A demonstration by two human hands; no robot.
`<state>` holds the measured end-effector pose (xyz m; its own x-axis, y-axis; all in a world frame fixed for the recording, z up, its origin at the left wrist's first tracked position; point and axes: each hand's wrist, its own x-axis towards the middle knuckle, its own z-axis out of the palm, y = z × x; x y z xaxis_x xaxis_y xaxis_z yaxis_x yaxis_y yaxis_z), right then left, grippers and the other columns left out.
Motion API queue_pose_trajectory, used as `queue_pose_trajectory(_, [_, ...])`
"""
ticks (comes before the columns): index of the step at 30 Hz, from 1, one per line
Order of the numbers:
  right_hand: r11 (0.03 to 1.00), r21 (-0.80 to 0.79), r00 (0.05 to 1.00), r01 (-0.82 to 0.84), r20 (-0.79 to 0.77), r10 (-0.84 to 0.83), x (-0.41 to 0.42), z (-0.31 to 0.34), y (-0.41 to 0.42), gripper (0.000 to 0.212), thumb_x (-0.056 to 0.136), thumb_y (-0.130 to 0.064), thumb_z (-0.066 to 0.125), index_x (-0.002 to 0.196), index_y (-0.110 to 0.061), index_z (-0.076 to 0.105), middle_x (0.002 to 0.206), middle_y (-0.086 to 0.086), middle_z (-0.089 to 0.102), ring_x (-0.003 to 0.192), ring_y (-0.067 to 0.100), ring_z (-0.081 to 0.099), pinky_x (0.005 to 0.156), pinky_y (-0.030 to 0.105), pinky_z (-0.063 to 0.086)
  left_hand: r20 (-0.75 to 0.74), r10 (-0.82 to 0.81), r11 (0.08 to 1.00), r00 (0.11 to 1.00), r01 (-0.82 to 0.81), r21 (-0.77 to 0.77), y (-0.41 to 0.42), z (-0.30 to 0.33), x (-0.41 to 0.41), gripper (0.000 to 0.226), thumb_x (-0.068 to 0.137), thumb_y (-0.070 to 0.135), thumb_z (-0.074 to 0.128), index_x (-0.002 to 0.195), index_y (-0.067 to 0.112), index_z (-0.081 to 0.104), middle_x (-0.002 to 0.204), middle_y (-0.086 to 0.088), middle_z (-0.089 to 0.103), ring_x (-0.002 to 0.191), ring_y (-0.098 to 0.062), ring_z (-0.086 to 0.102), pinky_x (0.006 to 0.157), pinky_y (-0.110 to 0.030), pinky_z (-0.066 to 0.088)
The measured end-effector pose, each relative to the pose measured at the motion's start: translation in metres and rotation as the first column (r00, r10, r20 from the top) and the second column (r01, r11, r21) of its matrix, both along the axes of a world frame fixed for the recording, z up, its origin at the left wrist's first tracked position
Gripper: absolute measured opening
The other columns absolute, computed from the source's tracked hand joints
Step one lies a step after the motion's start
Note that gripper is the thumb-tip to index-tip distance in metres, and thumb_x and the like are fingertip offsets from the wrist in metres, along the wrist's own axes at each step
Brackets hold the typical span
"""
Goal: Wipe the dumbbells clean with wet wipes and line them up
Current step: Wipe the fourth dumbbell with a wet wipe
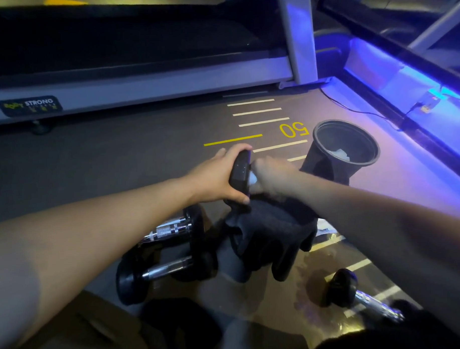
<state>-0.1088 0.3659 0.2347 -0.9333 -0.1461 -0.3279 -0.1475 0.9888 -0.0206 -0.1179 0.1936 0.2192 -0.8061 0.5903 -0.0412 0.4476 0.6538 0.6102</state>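
Observation:
My left hand [213, 177] grips the black head of a dumbbell [240, 171] raised above the floor. My right hand [272, 174] is closed around a white wet wipe [253, 178] and presses it against the inner side of that head; the rest of this dumbbell is hidden behind my right hand. Below them two black dumbbells with chrome handles [168, 230] [167, 270] lie side by side on the floor. Another dumbbell [358, 292] lies at the lower right.
A black bin [324, 155] with crumpled white wipes inside stands right of my hands. A dark cloth [272, 230] lies under my hands. A treadmill frame [142, 86] spans the back, a blue-lit machine base and cable [365, 112] the right. A cardboard box [85, 330] sits lower left.

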Motion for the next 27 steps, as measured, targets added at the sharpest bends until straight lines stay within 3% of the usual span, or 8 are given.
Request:
queue_pose_trajectory(3, [0.984, 0.177, 0.959, -0.026, -0.274, 0.074, 0.014, -0.022, -0.004, 0.029, 0.090, -0.033, 0.058, 0.112, -0.015, 0.059, 0.108, 0.009, 0.071, 0.101, 0.032, 0.068, 0.078, 0.036, 0.048, 0.015, -0.007, 1.000, 1.000, 0.006, 0.021, -0.002, 0.001, -0.002, 0.114, 0.055, 0.042, 0.095, 0.146, 0.041, 0.026, 0.139, -0.001, 0.043, 0.125, -0.020, 0.050, 0.103, -0.036, 0.044])
queue_pose_trajectory(6, [0.982, 0.184, 0.934, -0.045, -0.341, 0.106, 0.019, -0.026, -0.005, 0.026, 0.091, -0.030, 0.057, 0.111, -0.013, 0.057, 0.105, 0.011, 0.071, 0.100, 0.033, 0.069, 0.078, 0.037, 0.050, 0.013, -0.014, 0.999, 1.000, 0.014, 0.031, -0.002, 0.002, -0.002, 0.113, 0.054, 0.040, 0.096, 0.145, 0.039, 0.029, 0.139, -0.001, 0.043, 0.125, -0.017, 0.047, 0.098, -0.029, 0.042])
queue_pose_trajectory(10, [0.993, -0.116, 0.997, 0.023, 0.077, -0.015, 0.001, -0.001, 0.002, 0.015, 0.084, -0.023, 0.065, 0.088, -0.010, 0.059, 0.075, 0.010, 0.071, 0.073, 0.030, 0.070, 0.073, 0.037, 0.058, 0.024, -0.018, 0.999, 1.000, 0.017, 0.047, -0.001, 0.003, -0.002, 0.111, 0.054, 0.041, 0.096, 0.143, 0.039, 0.029, 0.139, 0.000, 0.043, 0.125, -0.017, 0.048, 0.100, -0.029, 0.042])
queue_pose_trajectory(12, [0.936, -0.296, 0.924, 0.189, 0.376, -0.068, -0.008, 0.007, 0.006, 0.006, 0.084, -0.009, 0.061, 0.080, -0.007, 0.057, 0.060, 0.009, 0.064, 0.056, 0.028, 0.065, 0.052, 0.034, 0.059, 0.035, -0.016, 0.999, 0.999, 0.015, 0.047, 0.000, 0.004, -0.001, 0.110, 0.053, 0.042, 0.096, 0.141, 0.040, 0.030, 0.137, 0.001, 0.044, 0.123, -0.017, 0.050, 0.102, -0.033, 0.044])
queue_pose_trajectory(15, [0.911, -0.322, 0.862, 0.256, 0.503, -0.064, -0.013, 0.013, 0.008, 0.013, 0.086, -0.003, 0.056, 0.074, -0.003, 0.058, 0.054, 0.008, 0.063, 0.055, 0.029, 0.064, 0.045, 0.028, 0.054, 0.054, -0.012, 0.999, 0.998, 0.009, 0.050, 0.000, 0.003, 0.000, 0.109, 0.053, 0.040, 0.096, 0.139, 0.040, 0.029, 0.137, 0.002, 0.046, 0.120, -0.017, 0.052, 0.102, -0.035, 0.045])
queue_pose_trajectory(19, [0.950, -0.274, 0.954, 0.147, 0.292, -0.063, -0.008, 0.003, 0.000, 0.010, 0.080, -0.018, 0.067, 0.082, -0.012, 0.058, 0.064, 0.005, 0.067, 0.066, 0.034, 0.070, 0.059, 0.033, 0.053, 0.074, -0.003, 1.000, 0.997, 0.001, 0.026, -0.003, 0.005, -0.003, 0.109, 0.056, 0.040, 0.096, 0.141, 0.038, 0.028, 0.129, 0.003, 0.055, 0.113, -0.018, 0.056, 0.094, -0.033, 0.046])
queue_pose_trajectory(23, [0.984, 0.175, 0.961, -0.030, -0.264, 0.077, 0.013, -0.023, -0.002, 0.027, 0.088, -0.033, 0.060, 0.109, -0.016, 0.058, 0.101, 0.007, 0.069, 0.095, 0.031, 0.068, 0.071, 0.035, 0.042, 0.081, -0.007, 1.000, 0.997, 0.008, -0.004, -0.001, 0.008, -0.002, 0.109, 0.055, 0.041, 0.096, 0.139, 0.038, 0.027, 0.127, 0.002, 0.059, 0.110, -0.022, 0.059, 0.095, -0.039, 0.048])
queue_pose_trajectory(27, [0.993, 0.117, 0.982, -0.029, -0.183, 0.050, 0.010, -0.019, 0.001, 0.027, 0.088, -0.031, 0.059, 0.108, -0.013, 0.060, 0.102, 0.010, 0.070, 0.097, 0.033, 0.067, 0.071, 0.035, 0.043, 0.087, -0.003, 1.000, 0.996, 0.005, -0.025, 0.003, 0.011, -0.001, 0.108, 0.057, 0.040, 0.095, 0.140, 0.036, 0.026, 0.122, 0.003, 0.059, 0.105, -0.022, 0.058, 0.081, -0.033, 0.043])
